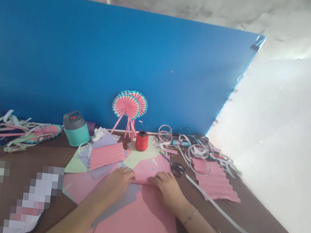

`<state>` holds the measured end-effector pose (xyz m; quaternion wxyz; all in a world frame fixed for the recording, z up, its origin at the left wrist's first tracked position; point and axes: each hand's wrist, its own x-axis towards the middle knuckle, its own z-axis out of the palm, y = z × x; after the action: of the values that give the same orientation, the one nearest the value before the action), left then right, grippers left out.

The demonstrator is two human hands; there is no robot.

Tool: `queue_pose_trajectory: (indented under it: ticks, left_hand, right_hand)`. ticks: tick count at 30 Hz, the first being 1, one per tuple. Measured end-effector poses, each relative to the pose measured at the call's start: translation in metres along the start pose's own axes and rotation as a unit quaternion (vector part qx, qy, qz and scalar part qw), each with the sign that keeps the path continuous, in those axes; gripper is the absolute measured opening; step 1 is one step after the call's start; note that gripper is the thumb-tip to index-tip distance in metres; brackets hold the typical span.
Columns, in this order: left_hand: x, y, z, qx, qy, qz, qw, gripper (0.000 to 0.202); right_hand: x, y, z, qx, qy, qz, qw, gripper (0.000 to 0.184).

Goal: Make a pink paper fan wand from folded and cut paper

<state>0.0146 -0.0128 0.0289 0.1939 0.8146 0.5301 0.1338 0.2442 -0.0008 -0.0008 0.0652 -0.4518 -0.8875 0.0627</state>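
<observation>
A large pink paper sheet lies on the brown table in front of me. My left hand and my right hand both press on its far edge, fingers bent down on a fold in the paper. The two hands sit side by side, nearly touching. Black-handled scissors lie just beyond my right hand.
A pleated pink sheet lies left of centre, another at the right. A red thread spool, a teal bottle and pink paper fans stand against the blue backdrop. Paper strips and rings litter both sides.
</observation>
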Motion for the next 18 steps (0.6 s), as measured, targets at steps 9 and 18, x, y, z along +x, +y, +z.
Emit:
queue_pose_trajectory:
  ticks: [9,18]
  left_hand:
    - [0.005,-0.010,0.002,-0.055,0.020,-0.062,0.996,0.037]
    - [0.006,-0.009,0.006,-0.013,0.014,-0.064,0.998,0.042]
  right_hand:
    - [0.007,0.010,0.021,0.072,0.122,0.028,0.990,0.022]
    - [0.011,0.012,0.022,0.116,0.125,0.030,0.985,0.018]
